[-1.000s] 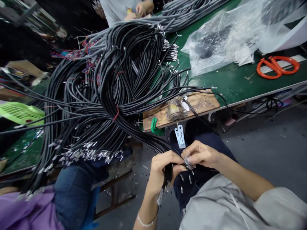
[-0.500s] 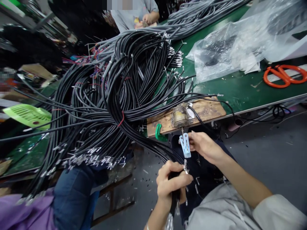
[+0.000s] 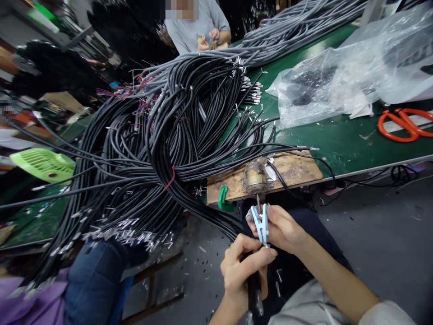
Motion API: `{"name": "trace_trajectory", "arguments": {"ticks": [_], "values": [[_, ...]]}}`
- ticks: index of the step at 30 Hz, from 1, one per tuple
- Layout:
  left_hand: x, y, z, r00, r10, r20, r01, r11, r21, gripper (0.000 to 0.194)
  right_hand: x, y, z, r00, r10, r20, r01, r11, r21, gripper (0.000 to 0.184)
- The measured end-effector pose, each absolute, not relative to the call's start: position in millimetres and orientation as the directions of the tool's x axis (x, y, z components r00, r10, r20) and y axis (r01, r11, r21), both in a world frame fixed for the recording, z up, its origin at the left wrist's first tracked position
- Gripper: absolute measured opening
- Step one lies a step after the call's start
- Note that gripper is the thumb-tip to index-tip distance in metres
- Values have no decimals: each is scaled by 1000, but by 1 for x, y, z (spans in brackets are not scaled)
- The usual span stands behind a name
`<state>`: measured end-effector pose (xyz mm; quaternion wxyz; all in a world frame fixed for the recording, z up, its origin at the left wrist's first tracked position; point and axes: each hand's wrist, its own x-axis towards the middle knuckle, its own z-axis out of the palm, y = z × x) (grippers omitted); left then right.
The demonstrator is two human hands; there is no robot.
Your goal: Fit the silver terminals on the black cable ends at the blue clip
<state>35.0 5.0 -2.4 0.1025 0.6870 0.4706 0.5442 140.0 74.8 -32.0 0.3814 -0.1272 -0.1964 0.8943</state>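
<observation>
My right hand pinches a pale blue clothes-peg clip that hangs from a taped device on a wooden board at the table edge. Just below it, my left hand is closed round a bunch of black cables and holds one cable's metal tip up at the clip's lower end. A large heap of black cables with bare metal tips spreads over the green table and trails down to my left hand.
Orange scissors and a crumpled clear plastic bag lie on the table at right. A green clamp grips the board. A light green tray sits at left. Another person works at the far end; someone's legs are at lower left.
My right hand left my left hand, rose to the blue clip and now squeezes it. My left hand brought a cable tip up to the clip. The view shifted slightly.
</observation>
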Motion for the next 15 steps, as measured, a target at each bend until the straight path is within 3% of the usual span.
{"name": "trace_trajectory", "arguments": {"ticks": [7, 12, 15], "values": [[24, -2, -9, 32, 722, 691, 512, -606, 609, 12, 156, 65, -62, -649, 744, -159, -641, -648, -412, 39], [0, -1, -9, 170, 759, 629, 303, -648, 699, 21, 174, 52, -74, -588, 791, -166, -547, -541, -639, 28], [-20, 8, -4, 265, 821, 506, 209, -561, 801, 37, 176, 43, -74, -628, 777, -42, -438, -398, -806, 24]]}}
